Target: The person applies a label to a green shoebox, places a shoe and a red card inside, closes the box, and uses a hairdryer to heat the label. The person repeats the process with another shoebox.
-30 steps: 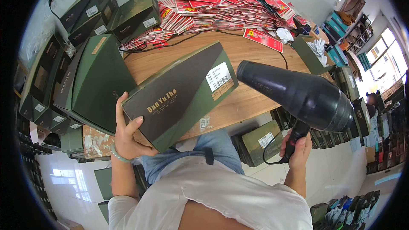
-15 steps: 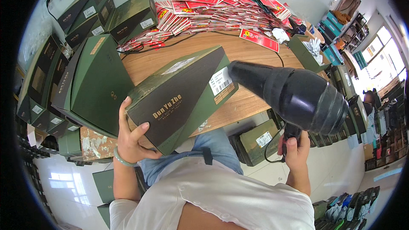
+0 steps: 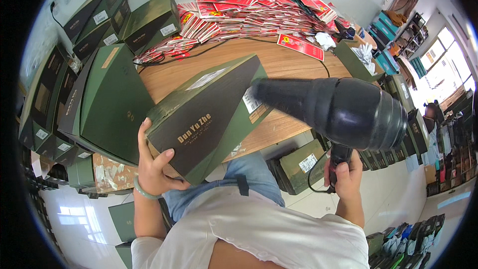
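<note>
My left hand (image 3: 158, 169) grips the near left end of a green and black shoebox (image 3: 209, 114), thumb on its front side and fingers round the end. The box is tilted, its far right corner raised over the wooden table (image 3: 294, 117). A white barcode label (image 3: 250, 102) sits near that right end. In my right hand (image 3: 344, 177) is the handle of a black hair dryer (image 3: 343, 112). Its nozzle points left at the label and covers part of it; whether it touches the box I cannot tell.
Several green shoeboxes (image 3: 107, 84) stand at the left. A heap of red printed cards (image 3: 244, 20) lies along the back, with a cable (image 3: 209, 47) before it. An open box with white paper (image 3: 366, 60) is at the right. More boxes (image 3: 301, 164) lie below the table edge.
The hair dryer's nozzle has moved left and slightly down, over the label. The shoebox stays nearly in place in my left hand.
</note>
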